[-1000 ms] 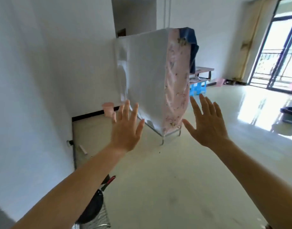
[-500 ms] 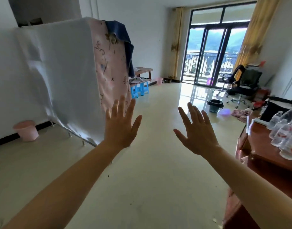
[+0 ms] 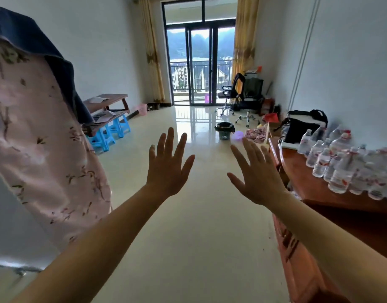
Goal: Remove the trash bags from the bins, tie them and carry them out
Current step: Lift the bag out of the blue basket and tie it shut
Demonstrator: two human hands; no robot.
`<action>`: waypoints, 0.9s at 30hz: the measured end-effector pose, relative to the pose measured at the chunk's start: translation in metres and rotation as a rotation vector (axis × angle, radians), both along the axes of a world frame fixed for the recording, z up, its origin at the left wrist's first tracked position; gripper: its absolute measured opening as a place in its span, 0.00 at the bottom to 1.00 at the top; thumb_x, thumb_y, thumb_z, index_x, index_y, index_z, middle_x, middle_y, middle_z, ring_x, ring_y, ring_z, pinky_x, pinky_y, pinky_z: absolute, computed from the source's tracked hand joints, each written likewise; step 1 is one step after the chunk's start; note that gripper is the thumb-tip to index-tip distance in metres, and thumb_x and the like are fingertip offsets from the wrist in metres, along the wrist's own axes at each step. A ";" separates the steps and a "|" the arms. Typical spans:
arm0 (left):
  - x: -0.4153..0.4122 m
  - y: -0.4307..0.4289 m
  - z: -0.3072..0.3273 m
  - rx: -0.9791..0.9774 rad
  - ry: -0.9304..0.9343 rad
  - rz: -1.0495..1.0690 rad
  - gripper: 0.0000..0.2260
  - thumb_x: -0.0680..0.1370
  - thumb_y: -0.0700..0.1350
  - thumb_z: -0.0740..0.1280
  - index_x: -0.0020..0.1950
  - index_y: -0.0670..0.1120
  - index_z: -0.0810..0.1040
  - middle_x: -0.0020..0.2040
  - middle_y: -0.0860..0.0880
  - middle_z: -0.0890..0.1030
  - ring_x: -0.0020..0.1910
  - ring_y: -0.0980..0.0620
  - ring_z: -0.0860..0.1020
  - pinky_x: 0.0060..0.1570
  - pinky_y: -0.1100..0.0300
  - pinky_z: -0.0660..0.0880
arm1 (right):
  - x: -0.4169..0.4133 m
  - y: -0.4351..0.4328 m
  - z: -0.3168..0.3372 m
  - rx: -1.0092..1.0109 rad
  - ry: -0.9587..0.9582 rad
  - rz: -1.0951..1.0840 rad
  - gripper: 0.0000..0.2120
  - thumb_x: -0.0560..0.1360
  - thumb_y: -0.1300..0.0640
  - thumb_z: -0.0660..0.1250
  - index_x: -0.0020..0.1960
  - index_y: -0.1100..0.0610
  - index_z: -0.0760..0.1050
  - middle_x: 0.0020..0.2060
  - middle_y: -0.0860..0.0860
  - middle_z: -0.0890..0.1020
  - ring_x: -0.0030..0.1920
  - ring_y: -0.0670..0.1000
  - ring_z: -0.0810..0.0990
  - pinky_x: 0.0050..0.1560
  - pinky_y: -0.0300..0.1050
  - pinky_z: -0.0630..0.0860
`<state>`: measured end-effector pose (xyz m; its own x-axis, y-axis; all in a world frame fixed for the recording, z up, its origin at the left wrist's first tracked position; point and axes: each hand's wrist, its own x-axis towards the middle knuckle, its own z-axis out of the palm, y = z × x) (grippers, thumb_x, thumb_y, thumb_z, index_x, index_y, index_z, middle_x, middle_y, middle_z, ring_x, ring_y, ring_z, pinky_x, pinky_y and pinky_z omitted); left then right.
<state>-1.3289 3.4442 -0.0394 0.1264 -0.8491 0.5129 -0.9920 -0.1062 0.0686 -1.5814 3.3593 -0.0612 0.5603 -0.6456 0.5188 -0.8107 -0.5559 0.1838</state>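
Both my arms reach out in front of me at chest height. My left hand [image 3: 169, 165] is spread flat with fingers apart and holds nothing. My right hand [image 3: 254, 171] is likewise spread and empty. Far ahead on the shiny floor stands a small grey basket bin [image 3: 224, 131] lined with a black trash bag, well beyond both hands. A small pink bin [image 3: 142, 109] stands by the left wall near the curtain.
A cabinet draped in pink floral cloth [image 3: 41, 149] fills the left. Blue stools [image 3: 110, 132] sit under a wooden bench. A wooden desk [image 3: 315, 193] with several water bottles [image 3: 341, 165] lines the right. Office chairs [image 3: 242, 97] stand by the balcony door.
The view has swung to the right, from the covered cabinet and wall to the length of the room. Both hands stay raised and spread.
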 end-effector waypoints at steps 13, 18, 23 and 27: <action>0.126 -0.389 0.005 0.047 0.028 -0.048 0.31 0.81 0.65 0.40 0.82 0.55 0.43 0.83 0.46 0.40 0.82 0.43 0.45 0.76 0.37 0.50 | 0.123 -0.393 0.025 0.082 -0.173 -0.145 0.38 0.80 0.36 0.53 0.81 0.53 0.43 0.80 0.61 0.47 0.79 0.62 0.50 0.77 0.60 0.47; 0.219 -0.510 -0.006 0.012 0.037 -0.016 0.32 0.80 0.66 0.40 0.82 0.56 0.42 0.82 0.47 0.37 0.82 0.44 0.43 0.76 0.38 0.48 | 0.218 -0.527 0.013 0.146 -0.248 -0.115 0.38 0.79 0.37 0.56 0.81 0.50 0.43 0.80 0.59 0.48 0.79 0.61 0.51 0.77 0.62 0.49; 0.315 -0.646 -0.014 0.014 0.076 -0.016 0.33 0.79 0.66 0.38 0.82 0.55 0.41 0.82 0.47 0.37 0.82 0.43 0.44 0.76 0.38 0.49 | 0.315 -0.661 0.003 0.118 -0.233 -0.123 0.38 0.79 0.37 0.56 0.81 0.52 0.46 0.80 0.60 0.50 0.79 0.62 0.53 0.76 0.62 0.50; 0.377 -0.761 0.005 0.007 0.083 -0.045 0.33 0.79 0.66 0.38 0.82 0.53 0.43 0.83 0.45 0.41 0.81 0.42 0.48 0.76 0.38 0.53 | 0.370 -0.762 0.014 0.080 -0.221 -0.149 0.37 0.79 0.37 0.56 0.81 0.52 0.47 0.80 0.60 0.50 0.78 0.62 0.54 0.76 0.63 0.52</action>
